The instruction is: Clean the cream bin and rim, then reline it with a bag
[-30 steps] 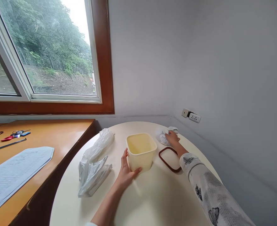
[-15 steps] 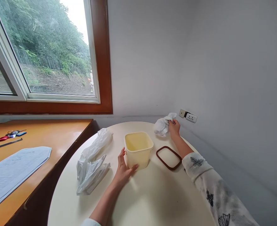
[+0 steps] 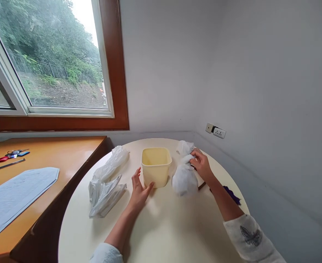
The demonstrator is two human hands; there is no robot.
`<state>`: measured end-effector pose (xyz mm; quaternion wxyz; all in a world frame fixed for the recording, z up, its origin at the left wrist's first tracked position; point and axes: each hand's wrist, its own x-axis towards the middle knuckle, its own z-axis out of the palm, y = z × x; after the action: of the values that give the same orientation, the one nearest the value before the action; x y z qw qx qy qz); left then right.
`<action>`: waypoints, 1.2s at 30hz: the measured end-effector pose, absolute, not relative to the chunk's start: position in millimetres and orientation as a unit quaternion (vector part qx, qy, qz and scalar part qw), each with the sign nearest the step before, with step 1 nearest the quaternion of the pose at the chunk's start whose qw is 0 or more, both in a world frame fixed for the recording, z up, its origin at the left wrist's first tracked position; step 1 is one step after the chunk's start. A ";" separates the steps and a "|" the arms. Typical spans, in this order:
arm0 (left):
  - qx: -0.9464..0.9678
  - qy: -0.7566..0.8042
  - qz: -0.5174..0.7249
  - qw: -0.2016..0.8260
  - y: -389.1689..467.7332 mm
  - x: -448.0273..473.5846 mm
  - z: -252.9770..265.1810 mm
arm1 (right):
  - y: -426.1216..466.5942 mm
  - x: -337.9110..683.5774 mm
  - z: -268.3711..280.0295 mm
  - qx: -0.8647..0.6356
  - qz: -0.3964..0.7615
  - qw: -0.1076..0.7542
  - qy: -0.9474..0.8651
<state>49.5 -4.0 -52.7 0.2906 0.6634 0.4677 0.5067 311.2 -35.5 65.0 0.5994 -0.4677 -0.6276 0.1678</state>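
A pale yellow square plastic bin (image 3: pixel 156 174) stands upright on the round table with its top uncovered. My left hand (image 3: pixel 139 190) grips its lower left corner, thumb across the front and fingers along the side. My right hand (image 3: pixel 200 163) pinches the twisted neck of a white plastic bag (image 3: pixel 185 179), closed on it. The bag's lower part bulges round, and its contents cannot be made out. Behind the bag and my right hand, the brown rectangular rim (image 3: pixel 202 186) is mostly hidden. A dark purple item (image 3: pixel 232 195) lies beyond my right forearm.
Crumpled clear-white plastic bags (image 3: pixel 106 186) lie on the left of the round cream table (image 3: pixel 161 226). The wooden desk (image 3: pixel 76 153) at left holds papers (image 3: pixel 21 193), a pen (image 3: pixel 9 164) and small coloured items. A wall socket (image 3: pixel 219 132) is at the right.
My right hand has brought the white bag from the table's far right edge nearer, beside the bin and over the brown rim. My left hand stays on the bin.
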 end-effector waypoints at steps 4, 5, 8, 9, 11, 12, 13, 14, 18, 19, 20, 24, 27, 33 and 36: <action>0.656 0.419 0.585 0.228 -15.6 49.8 -43.3 | -56.5 297.1 45.8 -0.447 0.142 0.559 -0.684; 0.655 0.403 0.600 0.220 -20.7 50.7 -38.6 | -60.8 292.1 40.4 -0.449 0.138 0.546 -0.694; 0.685 0.362 0.582 0.248 -38.6 56.6 -23.7 | -71.8 274.1 25.2 -0.453 0.139 0.507 -0.720; 0.695 0.350 0.573 0.259 -44.4 59.5 -19.5 | -74.5 267.7 20.8 -0.454 0.145 0.496 -0.726; 0.711 0.337 0.554 0.271 -53.5 65.6 -13.7 | -78.4 255.5 13.3 -0.460 0.161 0.485 -0.726; 0.718 0.332 0.545 0.278 -56.6 68.4 -11.9 | -79.5 250.1 10.2 -0.463 0.171 0.482 -0.723; 0.723 0.328 0.535 0.290 -58.6 70.7 -10.9 | -80.1 245.3 7.4 -0.466 0.181 0.480 -0.720; 0.726 0.322 0.525 0.307 -59.7 72.5 -10.4 | -80.3 241.3 4.9 -0.468 0.192 0.477 -0.719; 0.718 0.298 0.484 0.403 -57.9 75.6 -11.2 | -78.7 234.1 -3.5 -0.478 0.224 0.472 -0.705; 0.713 0.296 0.477 0.421 -56.8 76.0 -12.0 | -78.2 234.3 -5.1 -0.487 0.232 0.475 -0.695; 0.708 0.296 0.472 0.435 -55.7 76.4 -12.8 | -77.9 235.0 -6.6 -0.496 0.241 0.478 -0.684; 0.688 0.295 0.460 0.477 -52.3 77.6 -17.0 | -78.9 238.9 -8.9 -0.511 0.305 0.490 -0.637; 0.680 0.297 0.449 0.497 -51.5 77.6 -18.4 | -80.7 239.8 -7.3 -0.496 0.385 0.495 -0.600; 0.684 0.313 0.439 0.491 -52.2 77.8 -18.3 | -81.1 241.9 -3.8 -0.455 0.489 0.502 -0.549; 0.693 0.332 0.430 0.474 -52.7 78.9 -19.1 | -81.0 245.3 -3.6 -0.422 0.543 0.488 -0.537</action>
<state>78.9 -52.7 -19.1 0.4743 0.6929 0.3321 0.4296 245.3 -81.0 -3.6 0.4877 -0.4220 -0.5374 0.5433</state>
